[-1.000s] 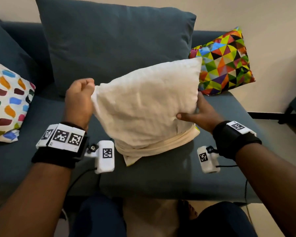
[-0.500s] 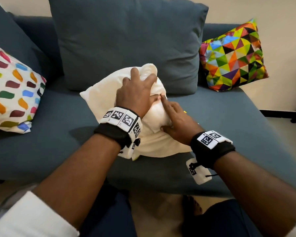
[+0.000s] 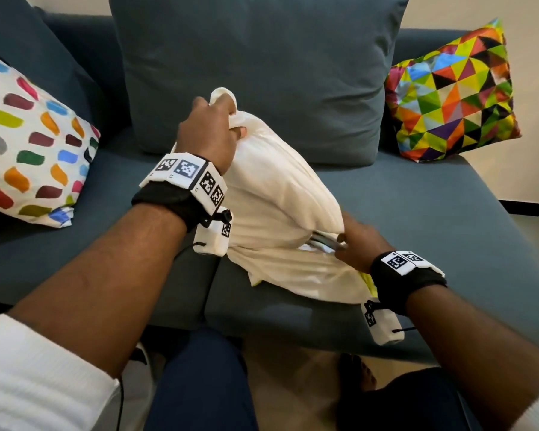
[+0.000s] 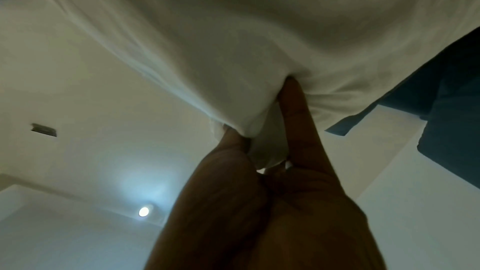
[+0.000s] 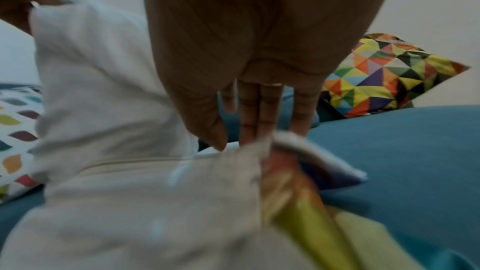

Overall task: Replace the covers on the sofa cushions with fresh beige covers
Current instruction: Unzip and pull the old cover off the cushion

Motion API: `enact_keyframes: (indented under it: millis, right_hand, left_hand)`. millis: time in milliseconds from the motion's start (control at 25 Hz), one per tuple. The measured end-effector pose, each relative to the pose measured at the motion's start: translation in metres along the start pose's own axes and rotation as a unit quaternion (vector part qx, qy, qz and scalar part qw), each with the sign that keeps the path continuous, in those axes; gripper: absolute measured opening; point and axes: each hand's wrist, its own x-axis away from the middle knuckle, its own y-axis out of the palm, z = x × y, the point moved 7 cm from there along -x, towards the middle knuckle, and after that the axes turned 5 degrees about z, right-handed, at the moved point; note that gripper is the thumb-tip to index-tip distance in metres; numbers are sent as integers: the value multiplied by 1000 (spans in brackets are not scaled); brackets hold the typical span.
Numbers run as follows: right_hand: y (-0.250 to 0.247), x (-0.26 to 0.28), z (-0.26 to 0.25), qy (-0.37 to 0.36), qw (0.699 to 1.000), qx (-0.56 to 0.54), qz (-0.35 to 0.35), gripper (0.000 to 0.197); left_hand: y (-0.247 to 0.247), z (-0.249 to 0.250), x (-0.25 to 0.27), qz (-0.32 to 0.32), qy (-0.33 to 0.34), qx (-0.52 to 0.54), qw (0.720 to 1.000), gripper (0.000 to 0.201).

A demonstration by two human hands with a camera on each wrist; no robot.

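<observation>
A plain cream-beige fabric cushion cover (image 3: 271,194) fills the middle of the frame against a deep teal-blue upholstered sofa (image 3: 417,213) with a matching plain teal back cushion (image 3: 262,57). At upper right a square cushion (image 3: 451,94) shows bright multicoloured triangles; at left a white cushion (image 3: 28,144) carries multicoloured brush-stroke dabs. Yellow-green patterned fabric (image 5: 319,219) peeks from the cover's lower right.

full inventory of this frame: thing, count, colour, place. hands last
beige cushion: 1, cream, mid seat, tilted
coloured cover: 1, yellow-orange, showing at the beige cushion's lower opening
back cushion: 1, dark teal, against sofa back
spotted cushion: 1, white with coloured dabs, left
triangle cushion: 1, multicolour, right
sofa: 1, teal
left hand: grips the beige cushion's top corner
right hand: fingers at the lower opening; grip unclear
</observation>
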Motion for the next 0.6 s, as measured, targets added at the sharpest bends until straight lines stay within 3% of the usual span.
enact_keyframes:
  millis: [80, 120, 160, 240, 320, 400, 520, 600]
  right_hand:
    - [-1, 5, 10, 38, 998, -43, -41, 101]
    - [-9, 6, 6, 32, 992, -114, -34, 109]
    - [-22, 6, -3, 12, 980, -197, -12, 110]
    - [-44, 4, -29, -31, 940, -340, 17, 92]
    - [-56, 8, -46, -18, 894, -446, 41, 59]
    - [-63, 12, -44, 37, 822, -561, 89, 30]
    - [-80, 18, -15, 59, 712, -676, 178, 21]
    - [-96, 23, 15, 64, 665, -710, 223, 29]
  left_hand:
    - [-9, -3, -3, 15, -8, 12, 1000, 30]
    - [-13, 0, -4, 19, -4, 18, 1000, 30]
    - [-16, 6, -4, 22, 4, 25, 999, 31]
    - [-23, 28, -2, 33, 21, 49, 998, 31]
    - [-30, 59, -1, 45, 43, 90, 994, 31]
    - [-38, 88, 1, 54, 80, 166, 981, 30]
    - [-31, 114, 18, 13, 147, 319, 936, 39]
    - [2, 107, 39, -44, 140, 335, 931, 54]
